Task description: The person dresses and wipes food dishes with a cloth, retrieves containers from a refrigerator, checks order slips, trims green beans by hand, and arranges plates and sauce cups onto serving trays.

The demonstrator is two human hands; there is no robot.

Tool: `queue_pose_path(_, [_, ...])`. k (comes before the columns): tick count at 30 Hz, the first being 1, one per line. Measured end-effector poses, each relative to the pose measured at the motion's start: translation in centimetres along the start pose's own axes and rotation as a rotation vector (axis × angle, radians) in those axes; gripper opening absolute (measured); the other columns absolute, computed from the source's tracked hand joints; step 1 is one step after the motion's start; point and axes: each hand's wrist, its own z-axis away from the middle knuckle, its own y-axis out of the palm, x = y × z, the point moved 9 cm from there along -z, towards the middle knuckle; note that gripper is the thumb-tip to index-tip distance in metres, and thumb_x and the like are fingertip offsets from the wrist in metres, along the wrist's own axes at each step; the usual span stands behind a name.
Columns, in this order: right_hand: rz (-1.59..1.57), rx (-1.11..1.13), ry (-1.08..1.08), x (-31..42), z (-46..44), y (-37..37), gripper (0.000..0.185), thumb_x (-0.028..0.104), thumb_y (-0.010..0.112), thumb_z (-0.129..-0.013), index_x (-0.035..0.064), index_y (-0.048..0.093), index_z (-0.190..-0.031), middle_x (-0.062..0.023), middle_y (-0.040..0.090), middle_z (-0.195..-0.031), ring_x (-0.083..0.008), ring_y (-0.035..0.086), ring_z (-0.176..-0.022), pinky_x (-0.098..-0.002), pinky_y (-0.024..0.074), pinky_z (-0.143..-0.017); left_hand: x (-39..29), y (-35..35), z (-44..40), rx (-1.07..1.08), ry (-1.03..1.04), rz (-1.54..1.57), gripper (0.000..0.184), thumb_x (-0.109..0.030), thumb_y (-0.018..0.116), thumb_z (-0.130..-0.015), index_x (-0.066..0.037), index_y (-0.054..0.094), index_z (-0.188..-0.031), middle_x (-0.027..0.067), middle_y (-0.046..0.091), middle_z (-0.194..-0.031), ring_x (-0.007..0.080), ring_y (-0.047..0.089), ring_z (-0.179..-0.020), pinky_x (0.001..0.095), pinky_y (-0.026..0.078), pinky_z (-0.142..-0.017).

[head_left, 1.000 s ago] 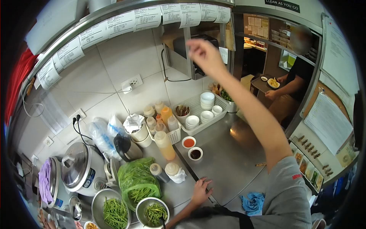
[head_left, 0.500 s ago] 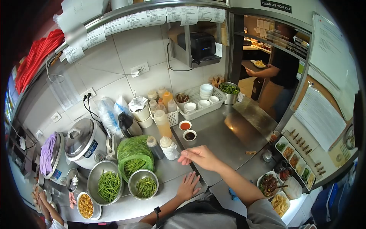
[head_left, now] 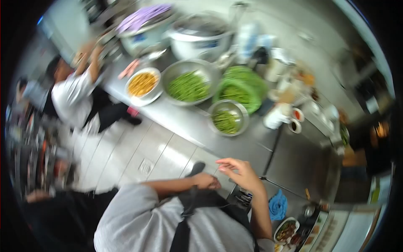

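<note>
My right hand [head_left: 241,173] hovers near the counter's front edge, its fingers stretched forward and apart, with nothing in them. Close to my apron is my left hand [head_left: 206,181], its fingers curled in and slightly blurred; I see nothing in it. Nearest ahead on the steel counter stands a small metal bowl of cut green beans [head_left: 228,119]. Behind it are an opened green plastic bag of beans [head_left: 247,86] and a larger metal bowl of green beans [head_left: 188,84]. A white bowl of yellow-orange food [head_left: 143,84] sits to the left.
A co-worker [head_left: 77,94] is at the counter's far left, arms raised. Rice cookers [head_left: 199,38] and squeeze bottles line the wall. Two small sauce bowls [head_left: 295,126] stand to the right. A blue cloth [head_left: 278,206] lies near a dish of cooked food [head_left: 287,230].
My view has swung left and down, showing the floor and the co-worker. My left hand has come off the counter and curled. The right hand has drawn back and its fingers have spread.
</note>
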Motion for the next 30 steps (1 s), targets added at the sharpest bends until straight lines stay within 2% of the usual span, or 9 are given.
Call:
queue_pose_path(5, [0.056,0.136,0.105,-1.7,-4.9,5.7,0.028,0.016,0.061,-0.090,0.0046,0.063,-0.115,-0.0073,0.070,-0.096,-0.0126,0.065,-0.085,-0.0272,0.0505,-0.078,6.5,-3.7,6.8,-0.212,-0.147,0.112,0.022,-0.019,0.061,-0.084,-0.015,0.066,-0.106,0.0060,0.068,-0.091,0.0255,0.065,-0.083,0.0374,0.051,-0.076])
queue_pose_path(8, [0.037,0.181,0.135,-1.5,-10.8,8.6,0.030,0.018,0.058,-0.093,0.0036,0.061,-0.118,-0.0068,0.068,-0.099,-0.0118,0.063,-0.088,-0.0261,0.0493,-0.079,10.4,-10.3,12.8,-0.544,-0.243,0.120,0.020,-0.020,0.062,-0.087,-0.010,0.067,-0.103,0.0091,0.068,-0.098,0.0240,0.066,-0.087,0.0348,0.052,-0.076])
queue_pose_path(11, [-0.230,0.175,0.099,-3.7,-19.5,12.9,0.035,0.019,0.054,-0.095,0.0031,0.054,-0.126,-0.0063,0.066,-0.105,-0.0116,0.060,-0.091,-0.0255,0.0476,-0.081,18.1,-17.7,21.8,-1.085,-0.453,0.272,0.017,-0.019,0.059,-0.091,-0.004,0.064,-0.096,0.0089,0.067,-0.093,0.0205,0.065,-0.084,0.0318,0.050,-0.077])
queue_pose_path(14, [-0.261,-0.015,0.123,-6.2,-29.4,15.5,0.035,0.017,0.047,-0.098,0.0048,0.049,-0.131,-0.0083,0.062,-0.115,-0.0148,0.060,-0.099,-0.0271,0.0473,-0.084,24.8,-27.4,31.8,-1.669,-0.560,0.293,0.030,-0.021,0.042,-0.101,0.000,0.056,-0.085,0.0064,0.061,-0.086,0.0143,0.056,-0.079,0.0265,0.046,-0.075])
queue_pose_path(15, [-0.194,-0.090,0.111,-6.8,-32.2,15.9,0.036,0.017,0.045,-0.098,0.0054,0.047,-0.132,-0.0088,0.059,-0.121,-0.0155,0.058,-0.102,-0.0264,0.0470,-0.085,23.5,-32.2,33.8,-1.722,-0.536,0.160,0.034,-0.026,0.037,-0.103,-0.001,0.057,-0.090,0.0065,0.062,-0.088,0.0144,0.056,-0.079,0.0274,0.046,-0.076])
queue_pose_path(17, [-0.344,-0.177,0.112,-7.8,-37.1,16.4,0.046,0.028,0.044,-0.099,0.0071,0.039,-0.140,-0.0110,0.049,-0.134,-0.0172,0.053,-0.110,-0.0328,0.0438,-0.093,26.7,-39.1,36.0,-1.826,-0.348,0.307,0.038,-0.032,0.035,-0.103,-0.003,0.058,-0.106,0.0073,0.061,-0.098,0.0169,0.057,-0.088,0.0306,0.046,-0.082])
queue_pose_path(21, [-0.564,-0.404,0.260,-8.4,-42.5,16.0,0.054,0.037,0.040,-0.101,0.0125,0.029,-0.147,-0.0087,0.035,-0.147,-0.0199,0.045,-0.122,-0.0376,0.0357,-0.103,33.8,-47.3,32.4,-1.531,-0.323,0.873,0.051,-0.043,0.033,-0.100,-0.007,0.047,-0.134,0.0141,0.052,-0.129,0.0244,0.053,-0.113,0.0392,0.041,-0.097])
queue_pose_path(25, [-0.706,-0.498,0.188,-7.7,-45.4,15.9,0.053,0.038,0.037,-0.102,0.0143,0.026,-0.148,-0.0038,0.032,-0.149,-0.0199,0.041,-0.126,-0.0379,0.0315,-0.106,36.2,-48.7,26.2,-1.119,-0.296,1.201,0.053,-0.041,0.034,-0.101,-0.002,0.044,-0.135,0.0136,0.053,-0.130,0.0224,0.051,-0.118,0.0339,0.039,-0.101])
queue_pose_path(30, [-0.855,-0.512,0.305,-9.3,-46.1,16.8,0.054,0.039,0.037,-0.101,0.0177,0.025,-0.149,-0.0028,0.026,-0.152,-0.0208,0.036,-0.132,-0.0371,0.0294,-0.108,37.2,-48.7,25.6,-1.037,-0.315,1.240,0.054,-0.041,0.036,-0.101,0.000,0.042,-0.136,0.0120,0.052,-0.132,0.0213,0.050,-0.119,0.0317,0.039,-0.101])
